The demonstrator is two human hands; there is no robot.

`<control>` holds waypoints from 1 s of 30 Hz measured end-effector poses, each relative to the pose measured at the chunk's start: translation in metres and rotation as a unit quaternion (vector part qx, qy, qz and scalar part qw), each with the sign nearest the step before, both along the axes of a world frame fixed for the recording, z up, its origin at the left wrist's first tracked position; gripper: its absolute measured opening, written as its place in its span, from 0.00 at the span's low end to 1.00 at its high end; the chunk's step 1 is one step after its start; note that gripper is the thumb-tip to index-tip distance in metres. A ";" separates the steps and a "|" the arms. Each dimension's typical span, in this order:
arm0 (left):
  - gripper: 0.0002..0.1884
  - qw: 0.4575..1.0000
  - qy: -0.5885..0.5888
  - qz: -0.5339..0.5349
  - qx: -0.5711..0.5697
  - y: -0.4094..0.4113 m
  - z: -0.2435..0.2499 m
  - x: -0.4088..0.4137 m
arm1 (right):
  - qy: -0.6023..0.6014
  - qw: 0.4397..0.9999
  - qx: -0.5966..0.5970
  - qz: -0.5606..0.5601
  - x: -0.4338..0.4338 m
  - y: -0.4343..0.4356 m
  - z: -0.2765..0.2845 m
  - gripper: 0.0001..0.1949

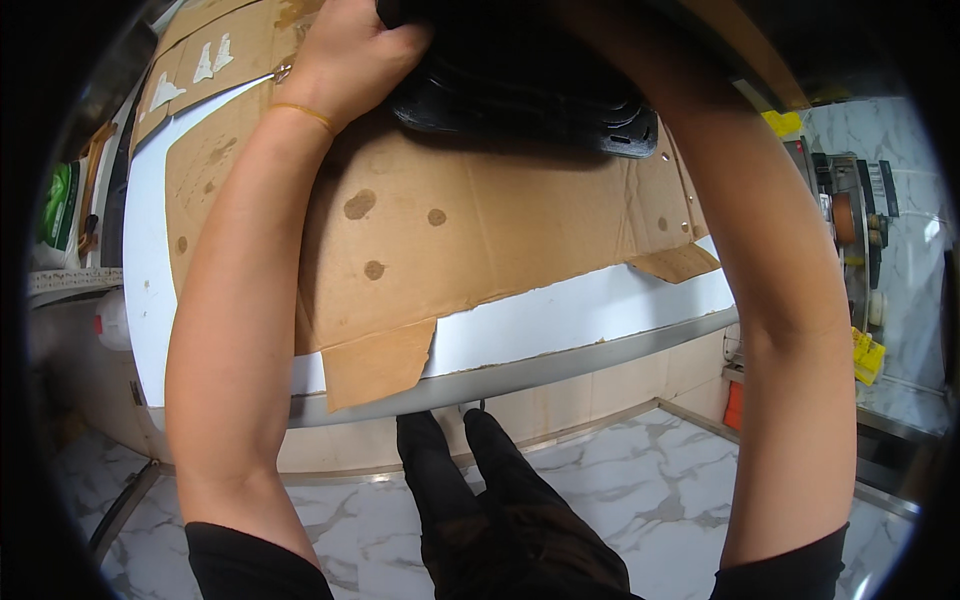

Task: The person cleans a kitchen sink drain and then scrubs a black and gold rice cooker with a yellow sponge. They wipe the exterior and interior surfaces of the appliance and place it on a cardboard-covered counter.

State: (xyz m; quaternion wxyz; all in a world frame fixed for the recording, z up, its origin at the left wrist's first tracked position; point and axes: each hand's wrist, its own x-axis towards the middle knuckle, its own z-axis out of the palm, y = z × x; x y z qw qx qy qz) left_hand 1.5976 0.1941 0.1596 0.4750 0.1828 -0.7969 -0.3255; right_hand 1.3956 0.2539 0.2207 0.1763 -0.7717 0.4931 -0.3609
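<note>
A black, ribbed plastic object (525, 97) with slots near its corner, perhaps a tray or basket, fills the top centre, over brown cardboard (465, 232). At its upper left edge is my left hand (360, 60), the thumb bent against the black surface; its fingers are partly cut off by the picture's top, so the grip is only partly visible. My right forearm reaches up along the right side of the black object, but the right hand is lost in darkness at the top. Oily-looking dark spots mark the cardboard below.
The cardboard lies on a white worktop with a grey rounded edge (525, 367). A cardboard flap (379, 364) overhangs this edge. At the left is a green bag (56, 202); at the right, a cluttered rack (851, 225) and a yellow item (868, 356). Marble-patterned floor (645, 480) lies below.
</note>
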 end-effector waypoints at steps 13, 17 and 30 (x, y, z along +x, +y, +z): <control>0.44 0.999 0.023 0.018 -0.038 0.002 0.007 -0.001 | 0.178 0.983 -0.015 -0.039 0.012 0.011 0.009 0.22; 0.45 0.997 0.039 0.030 -0.057 0.005 0.003 -0.001 | 0.256 0.955 -0.086 -0.123 -0.008 0.001 0.001 0.22; 0.44 0.996 0.078 0.001 -0.049 0.001 -0.002 -0.005 | 0.472 0.758 -0.346 -0.289 -0.063 -0.023 -0.063 0.19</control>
